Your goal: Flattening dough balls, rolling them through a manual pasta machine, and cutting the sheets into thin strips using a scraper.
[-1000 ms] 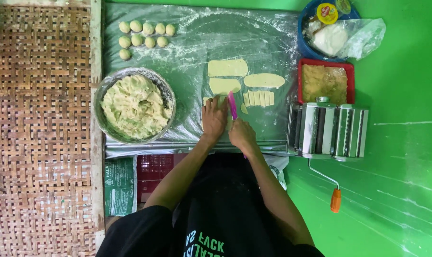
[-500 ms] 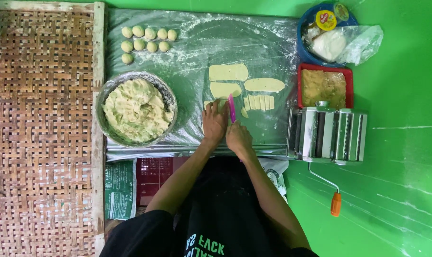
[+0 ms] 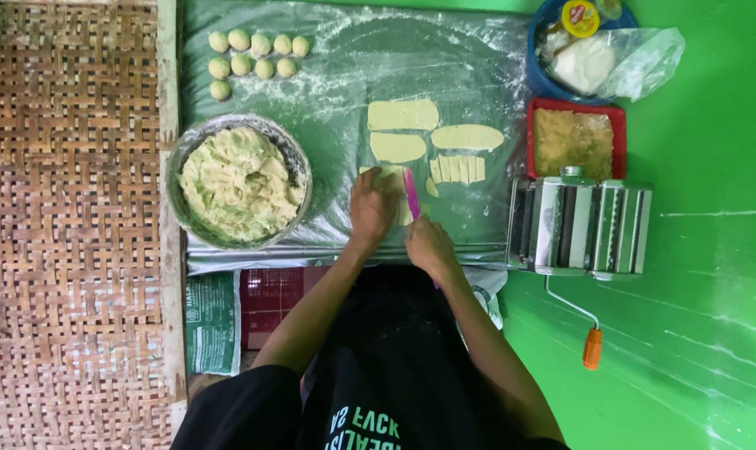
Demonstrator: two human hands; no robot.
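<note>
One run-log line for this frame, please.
left hand pressing dough sheet | right hand holding pink cutter on it | cut strips beside | bowl of dough left

A bright green floor [image 3: 711,250] lies beside a brown woven mat [image 3: 61,225].

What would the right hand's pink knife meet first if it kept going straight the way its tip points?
Probably the flat oval dough sheet just beyond the pink knife held by the right hand; the cut dough strips lie slightly off that line.
</note>
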